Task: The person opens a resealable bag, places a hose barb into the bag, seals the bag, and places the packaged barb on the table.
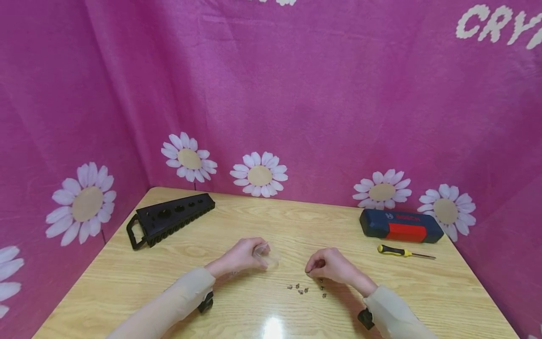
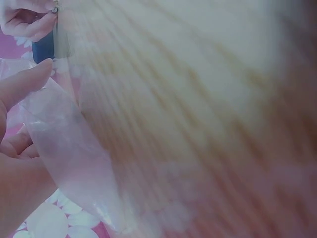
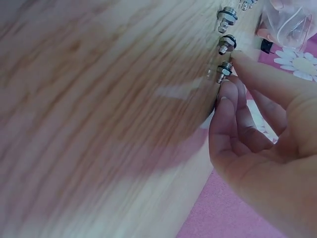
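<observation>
My left hand [image 1: 245, 254] holds a clear plastic bag [image 2: 74, 144], its thumb and fingers spread at the bag's mouth. To the right, my right hand [image 1: 332, 264] is low over the table, thumb and fingertips together. A small metal fitting [image 2: 55, 10] shows at those fingertips in the left wrist view. Beneath and in front of this hand, more metal fittings [image 3: 226, 44] with hex bodies and dark rings stand in a short row. Left of that row lies a loose group of similar fittings [image 1: 301, 291], between the two hands.
A black plastic holder [image 1: 173, 217] with round holes and a handle lies at the back left of the wooden table [image 1: 262, 221]. At the back right sit a dark blue and red Bosch case [image 1: 402, 226] and a yellow-black screwdriver [image 1: 404, 252]. Pink flowered cloth surrounds the table.
</observation>
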The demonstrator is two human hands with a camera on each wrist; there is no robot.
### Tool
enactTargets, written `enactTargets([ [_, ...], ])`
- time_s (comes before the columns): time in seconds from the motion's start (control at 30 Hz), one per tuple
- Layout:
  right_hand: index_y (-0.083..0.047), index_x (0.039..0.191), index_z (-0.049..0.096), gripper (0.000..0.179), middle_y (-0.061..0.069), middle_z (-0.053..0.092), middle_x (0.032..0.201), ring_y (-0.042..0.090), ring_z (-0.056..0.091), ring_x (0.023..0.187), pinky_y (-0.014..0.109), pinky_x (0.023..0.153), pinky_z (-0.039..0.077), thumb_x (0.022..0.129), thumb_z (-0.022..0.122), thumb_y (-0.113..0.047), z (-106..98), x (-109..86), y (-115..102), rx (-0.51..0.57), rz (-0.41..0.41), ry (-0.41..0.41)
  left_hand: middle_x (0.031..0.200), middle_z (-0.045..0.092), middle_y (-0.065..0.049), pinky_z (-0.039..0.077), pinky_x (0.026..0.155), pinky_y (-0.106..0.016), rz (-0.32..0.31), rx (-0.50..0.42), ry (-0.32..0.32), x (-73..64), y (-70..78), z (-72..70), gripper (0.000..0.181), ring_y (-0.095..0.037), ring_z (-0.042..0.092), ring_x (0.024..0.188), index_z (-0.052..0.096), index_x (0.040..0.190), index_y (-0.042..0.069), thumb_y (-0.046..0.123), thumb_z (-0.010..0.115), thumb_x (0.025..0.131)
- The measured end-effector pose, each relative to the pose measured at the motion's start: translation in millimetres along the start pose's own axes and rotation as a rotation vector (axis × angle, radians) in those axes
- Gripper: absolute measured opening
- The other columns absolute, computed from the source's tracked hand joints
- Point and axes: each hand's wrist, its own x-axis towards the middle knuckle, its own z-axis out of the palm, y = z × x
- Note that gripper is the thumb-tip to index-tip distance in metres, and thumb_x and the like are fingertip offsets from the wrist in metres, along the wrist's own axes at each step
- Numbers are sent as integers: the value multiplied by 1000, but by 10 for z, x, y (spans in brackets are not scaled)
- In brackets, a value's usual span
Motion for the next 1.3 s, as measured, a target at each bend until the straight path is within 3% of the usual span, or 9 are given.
enactTargets([
  [0.27,-6,89,71,2,2,70,83,-4,53,71,17,64,48,89,71,-8,-10,22,17,-22,2,-7,110,71,-11,56,87,-29,-14,-9,2,13,-5,3,34,-21,70,99,65,107,1,6,82,79],
  [0.6,-8,88,66,5,2,71,84,-2,55,73,18,68,49,90,70,-9,-56,97,-28,3,-7,78,110,71,-12,56,84,-25,-6,-24,-3,9,12,11,34,-24,70,102,64,106,1,4,82,78],
  [0.97,-5,87,72,5,7,74,83,-3,56,72,17,67,49,90,70,-9,-22,326,-258,67,-65,116,109,70,-11,56,84,-28,-19,-25,-4,9,3,19,34,-21,70,98,64,105,2,4,83,77],
  [1.3,-5,86,71,4,6,75,82,-2,61,70,15,67,52,87,74,-9,135,591,-558,21,-93,109,107,69,-9,55,82,-26,-34,-29,-16,-2,2,3,34,-12,69,88,64,106,4,7,83,78],
])
